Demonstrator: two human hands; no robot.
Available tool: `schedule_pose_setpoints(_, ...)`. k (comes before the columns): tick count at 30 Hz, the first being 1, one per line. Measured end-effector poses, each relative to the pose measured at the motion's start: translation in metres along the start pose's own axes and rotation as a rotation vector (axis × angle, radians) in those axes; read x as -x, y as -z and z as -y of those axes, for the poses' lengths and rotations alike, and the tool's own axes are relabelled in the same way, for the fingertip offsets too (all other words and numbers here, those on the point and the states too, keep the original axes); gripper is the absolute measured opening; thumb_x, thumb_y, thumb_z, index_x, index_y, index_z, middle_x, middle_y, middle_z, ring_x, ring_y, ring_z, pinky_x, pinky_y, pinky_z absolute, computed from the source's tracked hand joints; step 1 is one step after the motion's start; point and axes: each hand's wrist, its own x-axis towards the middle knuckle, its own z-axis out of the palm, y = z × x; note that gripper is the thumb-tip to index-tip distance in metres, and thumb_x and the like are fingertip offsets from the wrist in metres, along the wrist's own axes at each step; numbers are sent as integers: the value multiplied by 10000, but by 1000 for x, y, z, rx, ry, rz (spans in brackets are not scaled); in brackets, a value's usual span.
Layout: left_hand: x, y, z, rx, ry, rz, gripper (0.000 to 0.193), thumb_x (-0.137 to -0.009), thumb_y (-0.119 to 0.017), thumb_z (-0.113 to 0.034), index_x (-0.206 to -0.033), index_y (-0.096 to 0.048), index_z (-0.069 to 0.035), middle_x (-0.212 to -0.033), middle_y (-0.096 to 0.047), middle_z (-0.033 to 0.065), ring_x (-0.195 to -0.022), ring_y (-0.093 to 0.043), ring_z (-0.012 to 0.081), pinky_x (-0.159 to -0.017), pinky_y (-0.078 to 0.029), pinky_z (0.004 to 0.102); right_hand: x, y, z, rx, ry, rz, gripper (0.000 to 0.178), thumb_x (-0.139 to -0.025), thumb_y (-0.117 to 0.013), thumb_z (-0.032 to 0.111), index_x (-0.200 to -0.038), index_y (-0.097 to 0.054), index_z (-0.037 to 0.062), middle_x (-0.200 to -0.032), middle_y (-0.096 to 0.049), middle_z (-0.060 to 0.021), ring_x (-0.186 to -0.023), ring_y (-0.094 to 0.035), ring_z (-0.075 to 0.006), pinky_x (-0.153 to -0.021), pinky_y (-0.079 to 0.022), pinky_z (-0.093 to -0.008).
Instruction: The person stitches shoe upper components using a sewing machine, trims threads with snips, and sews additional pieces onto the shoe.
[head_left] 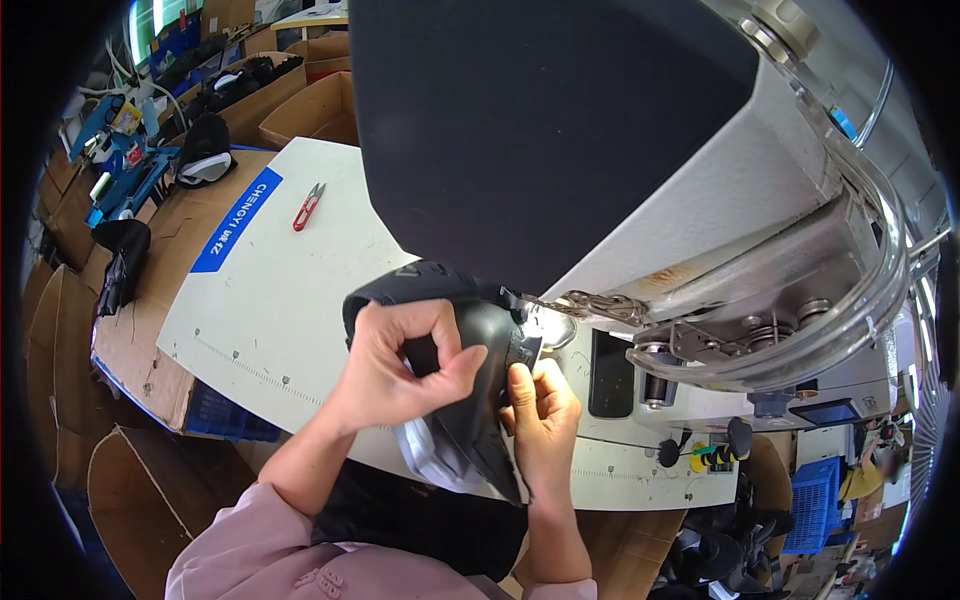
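Observation:
A black, smooth, leather-like sewn piece [482, 390] with a pale lining [432, 455] is held up at the sewing machine's needle area [540, 322]. Its narrow end points down toward me; the exact kind of piece is unclear. My left hand [405, 365] lies over its left side, closed, with thumb and forefinger bent into a ring and the other fingers partly hidden. At the right edge, just below the needle area, my right hand [545, 415] pinches the piece between thumb and fingers. The machine's dark head cover [560, 120] hides part of the far side.
Red-handled thread snips [309, 207] lie on the white machine table [260, 300], far left. A dark phone [611, 372] lies right of my right hand. Small spools [712, 457] stand near the front right edge. Cardboard boxes [135, 480] line the left; a blue crate [814, 505] stands right.

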Motion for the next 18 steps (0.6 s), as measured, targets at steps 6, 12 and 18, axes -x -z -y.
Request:
schedule_pose_setpoints(6, -25, 20, 12, 82, 27, 95, 289, -749, -667, -15, -557, -458, -72, -547, -466, -53, -542, -391, 9, -491, -284, 209, 0, -16, -11, 32, 123, -74, 266, -966, -610, 179, -744, -498, 82, -599, -450, 69, -486, -365, 2, -433, -251, -186)
schedule_pose_setpoints(12, -38, 23, 22, 104, 10, 145, 275, -739, -658, -28, -561, -454, -76, -542, -460, -52, -551, -412, 31, -528, -295, 229, -2, -27, -17, 24, 160, -157, 282, -966, -609, 183, -728, -499, 78, -584, -453, 66, -470, -374, 0, -427, -270, -185)
schedule_pose_setpoints(18, -55, 32, 26, 170, 53, 163, 104, -719, -695, -59, -783, -613, -61, -801, -592, -15, -790, -532, 88, -753, -437, 256, -4, -32, -27, 116, 204, -215, 283, -968, -605, 182, -728, -509, 65, -577, -459, 63, -478, -402, -1, -435, -290, -184)
